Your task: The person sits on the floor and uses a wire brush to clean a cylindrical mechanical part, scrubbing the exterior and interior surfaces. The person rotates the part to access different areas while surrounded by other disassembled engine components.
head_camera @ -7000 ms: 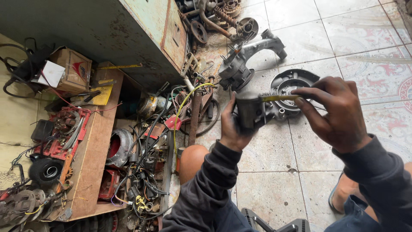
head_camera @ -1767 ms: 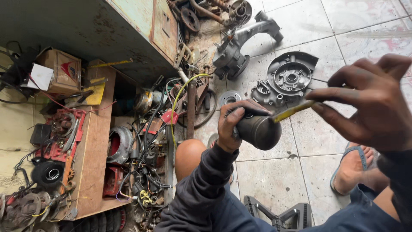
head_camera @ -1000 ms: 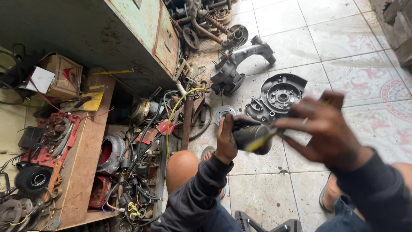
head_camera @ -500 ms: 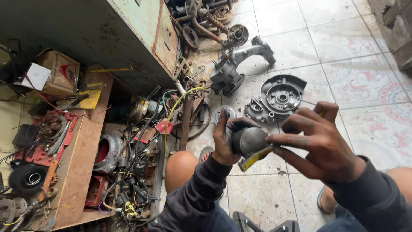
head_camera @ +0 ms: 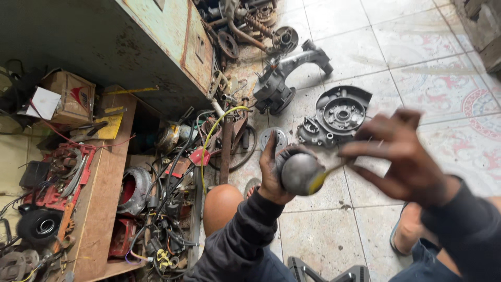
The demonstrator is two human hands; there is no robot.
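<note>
My left hand (head_camera: 272, 169) grips a dark grey cylindrical metal part (head_camera: 299, 174), held up over the tiled floor with its rounded end toward me. My right hand (head_camera: 404, 156), blurred by motion, holds a thin yellow-handled tool (head_camera: 327, 171) whose tip touches the side of the cylinder. Both arms wear dark sleeves. My bare knee (head_camera: 222, 206) shows just below the left hand.
A round engine cover (head_camera: 339, 112) and a grey casing (head_camera: 284, 83) lie on the tiles beyond my hands. Wires, a yellow hose (head_camera: 214, 133) and scrap parts crowd the left. A green metal cabinet (head_camera: 156, 42) and a wooden shelf (head_camera: 102, 193) stand further left.
My left hand has turned the cylinder so its rounded end faces me. The right hand has swung to the right and higher, still holding the yellow tool against the part.
</note>
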